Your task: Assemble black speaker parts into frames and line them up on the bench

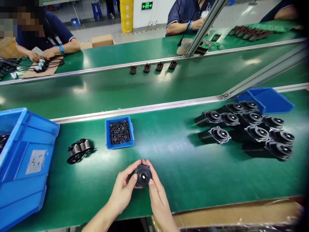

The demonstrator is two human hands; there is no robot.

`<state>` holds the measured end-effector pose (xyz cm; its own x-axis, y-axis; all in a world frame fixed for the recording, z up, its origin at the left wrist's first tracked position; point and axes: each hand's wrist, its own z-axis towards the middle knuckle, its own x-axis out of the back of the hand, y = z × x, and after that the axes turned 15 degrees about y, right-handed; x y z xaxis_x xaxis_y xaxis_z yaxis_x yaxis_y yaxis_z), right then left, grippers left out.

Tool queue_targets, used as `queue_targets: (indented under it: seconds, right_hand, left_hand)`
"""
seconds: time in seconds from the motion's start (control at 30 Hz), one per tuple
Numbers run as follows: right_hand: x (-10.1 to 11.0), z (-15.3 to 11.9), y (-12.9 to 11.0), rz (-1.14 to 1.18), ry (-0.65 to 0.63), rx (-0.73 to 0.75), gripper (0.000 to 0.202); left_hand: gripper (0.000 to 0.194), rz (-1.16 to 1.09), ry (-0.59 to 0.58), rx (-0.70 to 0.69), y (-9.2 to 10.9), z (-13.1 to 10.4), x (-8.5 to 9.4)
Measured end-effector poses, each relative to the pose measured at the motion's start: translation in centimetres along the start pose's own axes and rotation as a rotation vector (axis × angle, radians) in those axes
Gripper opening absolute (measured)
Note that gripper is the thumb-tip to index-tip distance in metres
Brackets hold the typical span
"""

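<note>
Near the front edge of the green table, a round black part (143, 176) with a small bright centre is held between both hands. My left hand (123, 187) wraps its left side, thumb on the rim. My right hand (157, 188) closes on its right side. Beyond them sits a small blue bin (119, 146) of small black rings. Several metal and black parts (79, 149) lie in a cluster to the left. On the right, several black cylinders (218, 134) with flanged tops stand in a group.
A large blue bin (24, 167) fills the left side. Behind the cylinders lies a blue tray (272, 101). A metal strut (260, 75) slants over the right side. Several small motor parts (147, 67) sit on the conveyor. People work across the line.
</note>
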<state>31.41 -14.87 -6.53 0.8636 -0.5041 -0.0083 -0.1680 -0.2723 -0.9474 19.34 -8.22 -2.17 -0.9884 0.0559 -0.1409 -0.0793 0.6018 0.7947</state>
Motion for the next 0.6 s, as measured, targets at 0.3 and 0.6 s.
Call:
queue_targets:
  seconds: [0.3, 0.6]
  right_hand:
    - [0.2, 0.6, 0.2, 0.088, -0.029, -0.054, 0.052]
    - [-0.3, -0.4, 0.4, 0.023, 0.026, 0.064, 0.053]
  left_hand:
    - [0.061, -0.005, -0.082, -0.037, 0.4, 0.1, 0.5]
    - [0.060, 0.109, -0.013, -0.275, -3.1, -0.2, 0.6]
